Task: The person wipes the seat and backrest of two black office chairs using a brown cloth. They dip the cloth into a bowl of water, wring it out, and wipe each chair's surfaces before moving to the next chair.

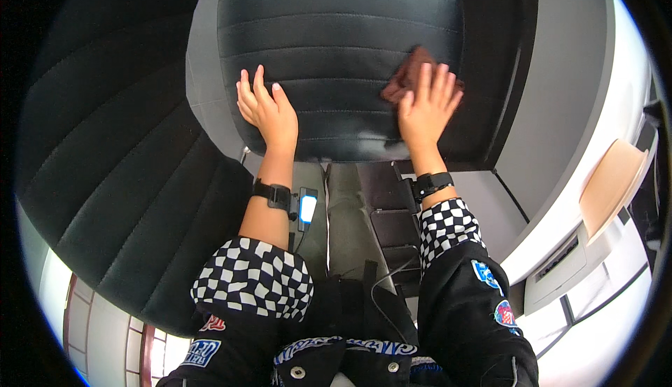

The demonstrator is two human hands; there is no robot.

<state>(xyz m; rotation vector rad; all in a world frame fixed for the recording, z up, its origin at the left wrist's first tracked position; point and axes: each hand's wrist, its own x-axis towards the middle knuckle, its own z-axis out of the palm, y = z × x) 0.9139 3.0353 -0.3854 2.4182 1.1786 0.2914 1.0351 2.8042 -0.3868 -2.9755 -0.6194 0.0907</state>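
Before me lies a black padded chair seat with stitched seams running across it. My right hand is laid flat, fingers spread, over a folded brown cloth near the seat's right edge. The cloth sticks out past the fingers on the left and at the top. At the seat's left edge is my left hand, empty, with its fingers apart; whether it rests its weight there I cannot tell. A strapped device with a lit face sits on my left wrist, and a black strap circles the right one.
A second black padded seat or backrest with stitched seams fills the left side. Dark panelling borders the chair on the right, beside a grey-white wall. A thin cable hangs by my legs. Farther right is a beige curved object.
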